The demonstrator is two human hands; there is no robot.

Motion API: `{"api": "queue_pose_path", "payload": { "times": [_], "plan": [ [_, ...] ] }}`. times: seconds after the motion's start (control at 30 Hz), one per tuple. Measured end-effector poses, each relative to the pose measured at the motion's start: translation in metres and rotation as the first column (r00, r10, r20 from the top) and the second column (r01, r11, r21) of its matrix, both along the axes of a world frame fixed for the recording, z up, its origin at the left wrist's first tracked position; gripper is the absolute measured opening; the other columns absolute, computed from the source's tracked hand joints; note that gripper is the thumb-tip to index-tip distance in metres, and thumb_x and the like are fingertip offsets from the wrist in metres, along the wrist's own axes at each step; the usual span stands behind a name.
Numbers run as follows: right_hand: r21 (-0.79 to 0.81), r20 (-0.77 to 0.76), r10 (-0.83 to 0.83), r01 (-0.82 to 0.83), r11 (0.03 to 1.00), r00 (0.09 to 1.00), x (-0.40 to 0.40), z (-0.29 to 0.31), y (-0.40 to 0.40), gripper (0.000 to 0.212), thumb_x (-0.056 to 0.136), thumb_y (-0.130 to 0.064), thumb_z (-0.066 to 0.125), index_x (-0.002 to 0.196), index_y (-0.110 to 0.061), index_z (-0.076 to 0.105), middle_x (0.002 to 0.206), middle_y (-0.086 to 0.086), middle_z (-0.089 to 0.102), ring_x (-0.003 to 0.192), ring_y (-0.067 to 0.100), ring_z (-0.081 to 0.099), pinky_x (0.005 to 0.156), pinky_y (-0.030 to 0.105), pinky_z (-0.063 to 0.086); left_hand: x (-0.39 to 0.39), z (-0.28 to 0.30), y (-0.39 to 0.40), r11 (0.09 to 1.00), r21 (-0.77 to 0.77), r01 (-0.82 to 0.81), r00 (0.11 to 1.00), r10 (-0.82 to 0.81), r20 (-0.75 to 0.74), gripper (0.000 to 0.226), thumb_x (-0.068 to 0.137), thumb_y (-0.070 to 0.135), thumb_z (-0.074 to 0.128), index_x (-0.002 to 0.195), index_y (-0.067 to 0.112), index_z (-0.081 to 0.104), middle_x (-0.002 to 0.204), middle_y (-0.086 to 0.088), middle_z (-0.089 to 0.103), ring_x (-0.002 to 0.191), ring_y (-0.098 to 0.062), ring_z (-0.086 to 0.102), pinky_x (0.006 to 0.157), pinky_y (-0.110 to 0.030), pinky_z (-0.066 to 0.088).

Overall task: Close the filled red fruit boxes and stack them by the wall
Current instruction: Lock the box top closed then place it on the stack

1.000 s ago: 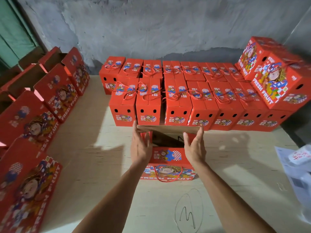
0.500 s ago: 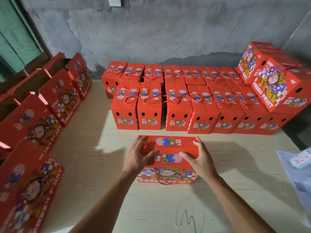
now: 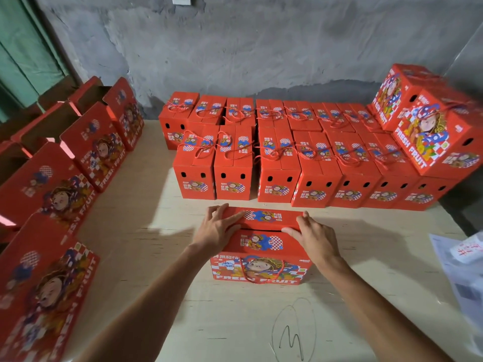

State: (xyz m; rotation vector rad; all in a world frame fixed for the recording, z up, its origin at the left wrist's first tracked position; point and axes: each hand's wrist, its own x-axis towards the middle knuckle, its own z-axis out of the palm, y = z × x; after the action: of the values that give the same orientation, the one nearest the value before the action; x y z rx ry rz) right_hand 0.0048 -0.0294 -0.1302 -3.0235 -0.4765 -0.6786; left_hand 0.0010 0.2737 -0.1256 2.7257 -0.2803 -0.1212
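Note:
A red fruit box (image 3: 262,252) stands in the middle of the pale table (image 3: 146,226), its two top flaps folded down and its rope handle hanging over the near face. My left hand (image 3: 218,229) presses flat on the left end of the top, fingers spread. My right hand (image 3: 312,235) lies on the right end, fingers along the seam between the flaps. Behind it, several shut red boxes (image 3: 277,165) stand in two rows against the grey wall (image 3: 261,48), with two more boxes (image 3: 431,131) stacked on top at the right.
Several open red boxes (image 3: 52,194) line the table's left edge, flaps up. Papers and a white packet (image 3: 462,270) lie at the right edge. A pencil scribble (image 3: 292,333) marks the near table surface. A green door (image 3: 23,48) is at the far left.
The far flap was upright a second ago. Both hands have folded it down over the box, and they now lie on the shut top.

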Motion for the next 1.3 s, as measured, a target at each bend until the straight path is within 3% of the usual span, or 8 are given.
{"api": "queue_pose_path", "payload": {
  "times": [0.23, 0.47, 0.6, 0.83, 0.93, 1.0, 1.13, 1.3],
  "plan": [
    [0.298, -0.109, 0.195, -0.155, 0.942, 0.975, -0.010, -0.004, -0.037, 0.044, 0.090, -0.019, 0.080, 0.130, -0.006, 0.070, 0.139, 0.009, 0.063, 0.114, 0.024, 0.071, 0.092, 0.046, 0.061, -0.011, -0.005, 0.033, 0.942, -0.326, 0.072, 0.986, -0.018, 0.168, 0.033, 0.101, 0.016, 0.065, 0.133, 0.019, 0.070, 0.145, 0.004, 0.060, 0.144, -0.016, 0.045, 0.120, -0.042, 0.039],
    [0.318, 0.135, 0.102, -0.140, 0.938, 0.986, -0.015, -0.016, -0.031, 0.029, 0.077, -0.008, 0.090, 0.104, -0.003, 0.081, 0.110, 0.010, 0.077, 0.092, 0.022, 0.078, 0.071, 0.042, 0.066, -0.012, -0.015, 0.026, 0.902, -0.432, 0.008, 0.945, 0.134, 0.298, 0.022, 0.088, 0.006, 0.079, 0.110, 0.010, 0.080, 0.121, 0.003, 0.074, 0.127, -0.015, 0.062, 0.109, -0.042, 0.051],
    [0.300, 0.093, 0.033, -0.060, 0.952, 0.995, -0.023, -0.020, -0.020, 0.017, 0.086, -0.019, 0.084, 0.097, -0.006, 0.083, 0.111, 0.007, 0.077, 0.094, 0.020, 0.077, 0.073, 0.038, 0.064, -0.016, -0.024, 0.026, 0.979, -0.192, 0.065, 0.918, 0.017, 0.397, 0.018, 0.095, 0.013, 0.073, 0.112, 0.011, 0.080, 0.129, -0.002, 0.071, 0.131, -0.022, 0.060, 0.111, -0.043, 0.045],
    [0.349, -0.117, -0.235, 0.261, 0.900, 0.965, -0.027, -0.017, 0.025, 0.033, 0.095, -0.041, 0.069, 0.096, -0.008, 0.064, 0.114, 0.010, 0.066, 0.102, 0.028, 0.061, 0.061, 0.037, 0.059, -0.034, -0.019, -0.016, 0.996, 0.086, -0.011, 0.979, -0.007, 0.202, 0.051, 0.107, 0.054, 0.030, 0.148, 0.029, 0.048, 0.158, -0.014, 0.041, 0.145, -0.039, 0.040, 0.123, -0.049, 0.029],
    [0.301, -0.178, -0.189, 0.237, 0.924, 0.966, -0.024, -0.019, 0.034, 0.040, 0.102, -0.041, 0.058, 0.128, -0.011, 0.060, 0.139, 0.012, 0.056, 0.127, 0.033, 0.050, 0.091, 0.048, 0.057, -0.036, -0.022, -0.057, 0.974, 0.219, -0.061, 0.997, 0.049, 0.060, 0.060, 0.101, 0.069, 0.003, 0.159, 0.053, 0.002, 0.171, -0.014, -0.002, 0.155, -0.046, -0.009, 0.122, -0.065, -0.008],
    [0.187, -0.282, -0.090, 0.146, 0.971, 0.955, -0.019, -0.021, 0.025, 0.052, 0.107, -0.042, 0.045, 0.151, -0.016, 0.047, 0.161, 0.009, 0.040, 0.148, 0.036, 0.034, 0.118, 0.051, 0.035, -0.033, -0.023, -0.066, 0.967, 0.250, -0.049, 0.997, 0.034, 0.067, 0.063, 0.097, 0.073, -0.004, 0.157, 0.054, -0.007, 0.172, -0.008, -0.009, 0.155, -0.043, -0.015, 0.117, -0.073, -0.010],
    [0.110, -0.435, -0.096, 0.159, 0.981, 0.895, 0.002, -0.012, 0.016, 0.068, 0.105, -0.061, 0.028, 0.161, -0.023, 0.028, 0.168, 0.002, 0.028, 0.156, 0.029, 0.019, 0.126, 0.050, 0.016, -0.035, -0.026, -0.061, 0.968, 0.250, -0.005, 0.983, -0.041, 0.178, 0.062, 0.100, 0.074, 0.005, 0.158, 0.053, 0.012, 0.172, 0.003, 0.014, 0.159, -0.031, 0.003, 0.115, -0.076, 0.000],
    [0.073, -0.399, -0.278, 0.333, 0.940, 0.874, 0.023, 0.005, 0.038, 0.070, 0.099, -0.071, 0.036, 0.134, -0.015, 0.060, 0.129, 0.009, 0.061, 0.122, 0.032, 0.056, 0.108, 0.045, 0.042, -0.025, -0.035, -0.055, 0.982, 0.184, 0.038, 0.940, -0.098, 0.327, 0.058, 0.104, 0.058, 0.030, 0.152, 0.032, 0.047, 0.160, 0.000, 0.043, 0.153, -0.030, 0.029, 0.120, -0.066, 0.017]
  ]
}}
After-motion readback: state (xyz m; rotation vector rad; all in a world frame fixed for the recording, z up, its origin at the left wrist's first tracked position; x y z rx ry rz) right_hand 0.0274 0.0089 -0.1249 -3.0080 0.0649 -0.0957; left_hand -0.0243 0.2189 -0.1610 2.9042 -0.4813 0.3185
